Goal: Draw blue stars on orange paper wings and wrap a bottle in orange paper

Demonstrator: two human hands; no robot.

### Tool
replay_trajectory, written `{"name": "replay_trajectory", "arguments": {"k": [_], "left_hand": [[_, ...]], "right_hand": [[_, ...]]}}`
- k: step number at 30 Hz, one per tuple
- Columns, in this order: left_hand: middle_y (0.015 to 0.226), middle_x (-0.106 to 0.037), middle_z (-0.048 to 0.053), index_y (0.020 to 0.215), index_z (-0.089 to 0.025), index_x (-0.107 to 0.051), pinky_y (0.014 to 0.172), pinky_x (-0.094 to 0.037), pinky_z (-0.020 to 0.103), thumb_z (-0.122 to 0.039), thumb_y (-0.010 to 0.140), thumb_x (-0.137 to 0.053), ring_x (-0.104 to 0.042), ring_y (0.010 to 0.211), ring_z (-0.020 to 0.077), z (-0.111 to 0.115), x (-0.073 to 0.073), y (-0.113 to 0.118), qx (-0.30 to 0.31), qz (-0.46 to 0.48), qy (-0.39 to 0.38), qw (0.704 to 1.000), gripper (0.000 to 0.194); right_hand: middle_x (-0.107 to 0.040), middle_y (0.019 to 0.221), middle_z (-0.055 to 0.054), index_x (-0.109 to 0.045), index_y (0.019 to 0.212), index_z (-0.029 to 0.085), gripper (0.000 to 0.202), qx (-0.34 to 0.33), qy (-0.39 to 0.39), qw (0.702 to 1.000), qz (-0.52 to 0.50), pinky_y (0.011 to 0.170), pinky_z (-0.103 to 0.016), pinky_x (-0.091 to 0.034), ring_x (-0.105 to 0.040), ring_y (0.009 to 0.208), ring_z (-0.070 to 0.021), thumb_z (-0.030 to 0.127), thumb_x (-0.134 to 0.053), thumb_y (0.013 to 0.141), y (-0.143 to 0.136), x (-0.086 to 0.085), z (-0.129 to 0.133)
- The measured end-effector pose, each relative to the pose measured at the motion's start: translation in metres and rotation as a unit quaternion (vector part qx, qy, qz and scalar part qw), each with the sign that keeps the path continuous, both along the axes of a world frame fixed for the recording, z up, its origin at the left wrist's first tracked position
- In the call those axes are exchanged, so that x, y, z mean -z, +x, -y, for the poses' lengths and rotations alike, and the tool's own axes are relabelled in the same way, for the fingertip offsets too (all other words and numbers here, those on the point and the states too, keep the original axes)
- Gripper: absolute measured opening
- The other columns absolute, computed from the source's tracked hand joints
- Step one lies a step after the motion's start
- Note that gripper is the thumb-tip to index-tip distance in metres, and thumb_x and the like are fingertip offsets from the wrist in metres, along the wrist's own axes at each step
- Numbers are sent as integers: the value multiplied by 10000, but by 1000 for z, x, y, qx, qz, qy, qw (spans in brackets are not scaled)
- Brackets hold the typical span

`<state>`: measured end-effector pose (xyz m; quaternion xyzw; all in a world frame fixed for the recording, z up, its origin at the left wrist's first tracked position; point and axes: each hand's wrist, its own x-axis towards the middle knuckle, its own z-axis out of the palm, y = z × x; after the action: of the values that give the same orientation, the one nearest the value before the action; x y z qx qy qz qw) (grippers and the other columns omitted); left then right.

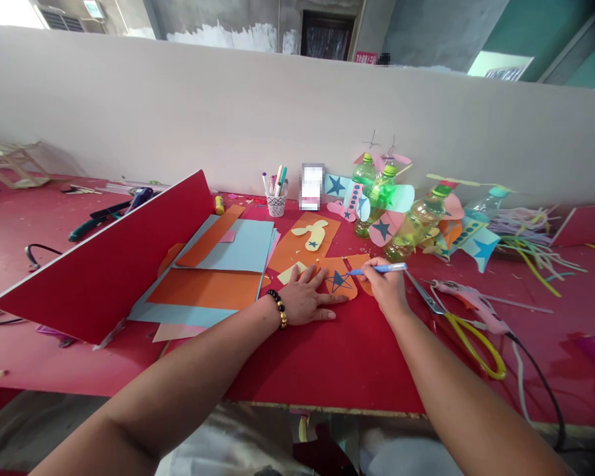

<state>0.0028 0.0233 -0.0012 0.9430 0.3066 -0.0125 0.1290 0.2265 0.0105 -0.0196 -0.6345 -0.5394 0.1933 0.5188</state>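
One camera on the head looks forward and down at two bare hands (305,295) (387,285) and the red flat bench (297,370), close by.

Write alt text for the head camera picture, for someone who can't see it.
A person's right hand holds a blue pen at a dark star on orange paper, the left hand lying flat beside the star. Scissors lie to the right on the red table; decorated bottles stand behind.
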Motion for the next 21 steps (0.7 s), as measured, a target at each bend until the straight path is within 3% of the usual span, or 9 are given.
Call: {"name": "replay_trajectory", "arguments": {"k": [9, 21], "left_hand": [[1573, -133, 28, 1396, -485, -346, 1037, -41, 687, -692, 894, -288, -41, 1413, 403, -1, 0, 0, 1, 2, 0, 1000, 546], [1572, -134, 49, 1400, -491, -327, 1025, -44, 703, -683, 900, -286, -48, 1410, 417, -1, 0, 0, 5, 0, 8, 1000, 537]], "right_hand": [[-628, 566, 6, -592, 676, 197, 130, -60, -13, 997, 45, 568, -247, -415, -575, 550, -150, 277, -553, 770, -6, -3, -1], [-636, 552, -7, -607, 697, 196, 122, 25, -38, 998, 53, 524, -253, -405, -580, 520, -166, 307, -575, 734, 3, 2, -3]]}}
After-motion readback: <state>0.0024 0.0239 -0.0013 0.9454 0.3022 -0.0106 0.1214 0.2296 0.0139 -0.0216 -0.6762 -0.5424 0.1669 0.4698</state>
